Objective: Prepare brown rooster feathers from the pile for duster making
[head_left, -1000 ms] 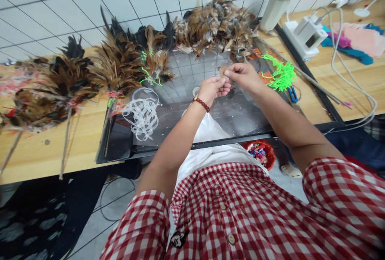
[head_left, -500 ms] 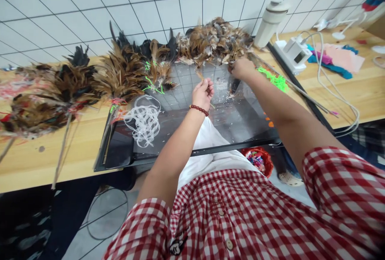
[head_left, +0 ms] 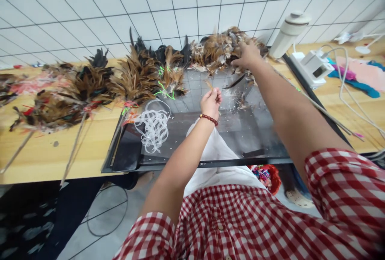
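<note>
My left hand is closed in a loose fist above the dark cutting mat, pinching a small brown feather that sticks up from its fingers. My right hand reaches far forward into the pile of loose brown feathers at the back of the mat, its fingers curled down among them. What those fingers grip is hidden by the feathers. A red bead bracelet sits on my left wrist.
Finished feather dusters on sticks lie across the wooden table at left. A coil of clear strapping rests on the mat. A white bottle, a white box with cables and coloured fabric lie at right.
My right hand has left my left hand and stretched forward into the feather pile. My left hand has stayed over the mat, holding the feather. The view has tilted upward.
</note>
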The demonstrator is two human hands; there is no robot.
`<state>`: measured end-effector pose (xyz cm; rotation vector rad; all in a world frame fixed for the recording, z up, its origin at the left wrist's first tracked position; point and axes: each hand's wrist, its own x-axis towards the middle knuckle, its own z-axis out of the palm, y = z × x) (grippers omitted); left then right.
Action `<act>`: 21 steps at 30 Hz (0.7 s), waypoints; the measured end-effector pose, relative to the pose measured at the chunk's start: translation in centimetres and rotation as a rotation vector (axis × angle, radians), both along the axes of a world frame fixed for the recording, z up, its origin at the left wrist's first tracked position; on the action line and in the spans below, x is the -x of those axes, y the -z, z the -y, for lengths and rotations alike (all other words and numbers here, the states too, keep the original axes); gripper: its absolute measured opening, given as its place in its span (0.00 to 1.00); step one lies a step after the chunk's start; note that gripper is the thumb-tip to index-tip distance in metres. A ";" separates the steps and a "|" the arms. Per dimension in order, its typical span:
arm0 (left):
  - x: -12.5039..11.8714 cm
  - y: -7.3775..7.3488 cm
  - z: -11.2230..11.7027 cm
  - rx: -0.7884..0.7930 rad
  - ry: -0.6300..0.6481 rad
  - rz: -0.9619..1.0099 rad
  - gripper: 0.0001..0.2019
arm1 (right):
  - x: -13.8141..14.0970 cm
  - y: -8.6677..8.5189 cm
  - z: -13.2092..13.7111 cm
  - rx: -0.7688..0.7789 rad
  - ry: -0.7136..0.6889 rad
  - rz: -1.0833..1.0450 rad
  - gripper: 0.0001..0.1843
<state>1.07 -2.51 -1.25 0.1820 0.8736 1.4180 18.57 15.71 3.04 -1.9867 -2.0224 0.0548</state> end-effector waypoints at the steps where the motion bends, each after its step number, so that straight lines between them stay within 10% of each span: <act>1: -0.1 0.0 0.1 -0.002 -0.029 0.001 0.10 | 0.6 0.1 -0.7 -0.015 -0.031 0.011 0.51; 12: -0.5 -0.1 0.4 0.004 -0.100 -0.004 0.12 | 7.2 1.0 -3.0 0.160 -0.151 0.201 0.25; 21: -0.6 0.2 0.2 -0.032 -0.062 0.010 0.11 | 3.3 0.5 4.5 0.021 -0.326 0.397 0.26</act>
